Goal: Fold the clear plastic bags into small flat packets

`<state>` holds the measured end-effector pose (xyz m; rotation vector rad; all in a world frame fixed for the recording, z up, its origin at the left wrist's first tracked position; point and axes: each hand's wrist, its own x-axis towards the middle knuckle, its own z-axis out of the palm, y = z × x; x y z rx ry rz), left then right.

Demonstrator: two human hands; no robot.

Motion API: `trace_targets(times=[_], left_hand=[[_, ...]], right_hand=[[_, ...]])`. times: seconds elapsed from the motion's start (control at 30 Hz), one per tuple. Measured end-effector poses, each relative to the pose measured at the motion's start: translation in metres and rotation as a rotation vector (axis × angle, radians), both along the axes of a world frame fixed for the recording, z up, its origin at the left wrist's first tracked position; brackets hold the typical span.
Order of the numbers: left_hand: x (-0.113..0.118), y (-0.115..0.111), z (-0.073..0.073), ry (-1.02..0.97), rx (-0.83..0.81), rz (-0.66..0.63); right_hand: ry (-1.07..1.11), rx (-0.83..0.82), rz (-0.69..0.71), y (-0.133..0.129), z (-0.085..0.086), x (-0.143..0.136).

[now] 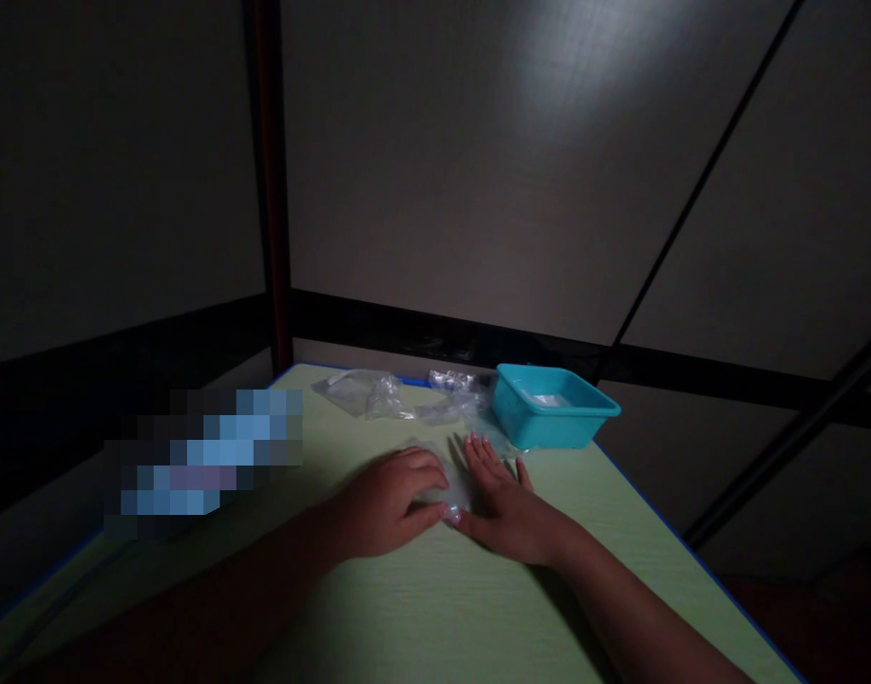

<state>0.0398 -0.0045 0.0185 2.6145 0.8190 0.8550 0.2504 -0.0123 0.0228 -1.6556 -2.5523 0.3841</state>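
"Grey, smooth wall panels [435,209] take up the whole upper part of the frame, dim except for a soft glare near the top. They meet at a dark reddish post [273,190] left of centre, and a black band [435,328] runs along them lower down."

"And beneath that?"

"Pale green, wood-grained counter [407,617] with blue edging, widening towards the bottom of the frame. At its left side, a pixelated patch of pale blue [221,456] covers something; I can't tell what."

"What stands on the right?"

"One turquoise rectangular plastic tub [545,432], upright near the far right edge of the counter, with some clear plastic [545,399] inside."

"How are the hands?"

"Both are just below the centre of the frame. The left hand [392,503] has its fingers bent; whether it grips anything, I can't tell. The right hand [502,508] is flattened, fingers stretched towards the tub, clasping nothing. The two thumb tips come together between them, with a small glint there."

"And the smaller stuff?"

"Crumpled clear plastic bags [385,394] lie in a loose row along the far edge, reaching the tub's left side."

"Last, the piece being handled?"

"Thin translucent plastic film [458,480], on the counter between the hands, partly covered by their fingers. Its outline is too dim to trace."
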Motion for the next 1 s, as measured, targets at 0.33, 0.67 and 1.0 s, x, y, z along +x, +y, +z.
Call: trace_targets(times=[0.33, 0.67, 1.0], left_hand=[[-0.007, 0.008, -0.005, 0.034, -0.042, -0.063], [-0.01, 0.016, -0.015, 0.045, -0.129, -0.054], [-0.01, 0.016, -0.019, 0.068, -0.101, -0.039]], right_hand=[[0.065, 0.223, 0.259, -0.008, 0.035, 0.009], [0.045, 0.167, 0.317, -0.015, 0.035, 0.005], [0.034, 0.128, 0.314, -0.021, 0.04, 0.002]])
